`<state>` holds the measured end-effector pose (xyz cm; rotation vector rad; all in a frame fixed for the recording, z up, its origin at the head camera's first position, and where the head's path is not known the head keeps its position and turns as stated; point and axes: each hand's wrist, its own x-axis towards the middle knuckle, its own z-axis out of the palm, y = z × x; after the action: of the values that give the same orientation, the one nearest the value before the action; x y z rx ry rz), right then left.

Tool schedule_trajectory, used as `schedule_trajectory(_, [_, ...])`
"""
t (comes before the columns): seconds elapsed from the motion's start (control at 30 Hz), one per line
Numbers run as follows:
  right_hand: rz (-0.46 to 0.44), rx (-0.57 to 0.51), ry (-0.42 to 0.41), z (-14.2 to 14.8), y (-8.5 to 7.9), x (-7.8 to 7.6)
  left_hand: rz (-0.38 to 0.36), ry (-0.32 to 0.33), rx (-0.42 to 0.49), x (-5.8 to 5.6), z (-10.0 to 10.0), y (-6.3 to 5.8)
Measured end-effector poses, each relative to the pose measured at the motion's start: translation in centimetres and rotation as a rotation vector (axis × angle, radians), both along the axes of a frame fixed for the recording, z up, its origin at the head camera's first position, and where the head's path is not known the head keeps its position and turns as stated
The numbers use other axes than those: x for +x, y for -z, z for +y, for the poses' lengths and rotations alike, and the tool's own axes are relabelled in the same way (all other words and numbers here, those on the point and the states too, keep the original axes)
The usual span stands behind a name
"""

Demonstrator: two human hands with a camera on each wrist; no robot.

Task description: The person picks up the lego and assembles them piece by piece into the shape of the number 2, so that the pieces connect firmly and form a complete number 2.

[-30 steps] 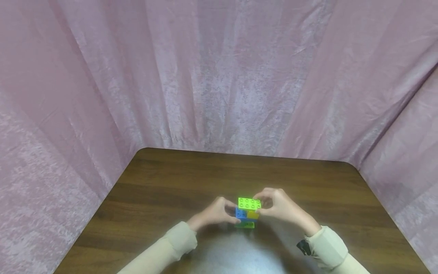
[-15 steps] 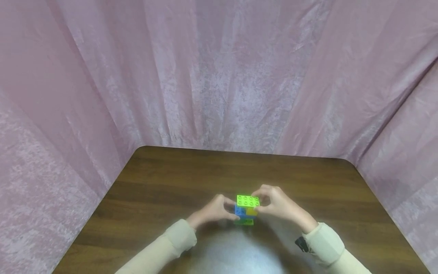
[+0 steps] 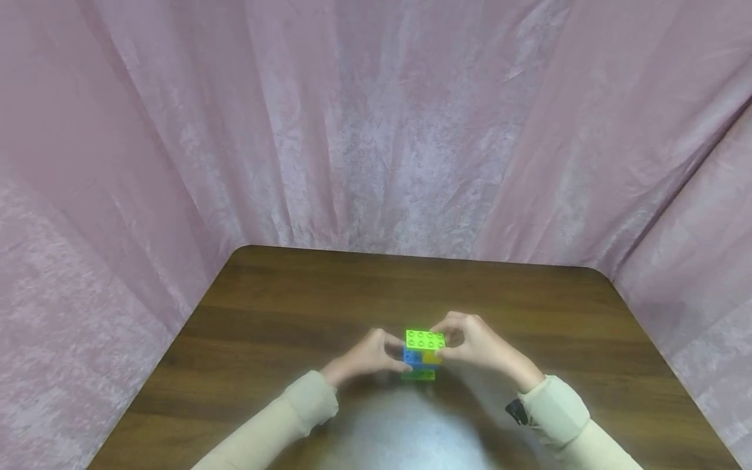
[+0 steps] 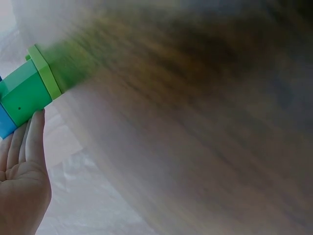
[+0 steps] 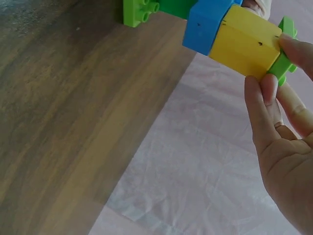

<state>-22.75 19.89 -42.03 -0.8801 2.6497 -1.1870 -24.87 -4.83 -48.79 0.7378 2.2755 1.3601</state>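
Observation:
A short tower of toy building bricks stands between both hands. At its foot is a thin light green brick (image 3: 424, 376), then a darker green brick (image 4: 27, 93), a blue brick (image 3: 412, 357), a yellow brick (image 5: 247, 39) set off to the right, and a thin light green brick (image 3: 424, 339) on top. From the left, my left hand (image 3: 371, 356) grips the tower around its blue brick, fingertips reaching the darker green one. My right hand (image 3: 480, 343) pinches the right end of the top light green brick between thumb and fingers, with fingertips also against the yellow brick.
The tower is on a brown wooden table (image 3: 282, 294) with rounded far corners. Pink velvet curtains (image 3: 376, 130) hang behind and along both sides. A small black item (image 3: 517, 412) shows at the right cuff.
Table, hands and tower all sit slightly higher in the head view, the far table edge included. Both hands keep the same hold on the bricks.

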Motion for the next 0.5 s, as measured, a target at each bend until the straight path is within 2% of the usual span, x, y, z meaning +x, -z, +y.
schedule_trajectory(0.23, [-0.041,-0.037,0.000,0.14,0.22,0.13,-0.001,-0.004,-0.011,0.01,0.17,0.11])
schedule_trajectory(0.5, [-0.021,-0.021,0.006,0.06,-0.18,0.00,0.001,-0.008,-0.030,-0.09,0.26,-0.17])
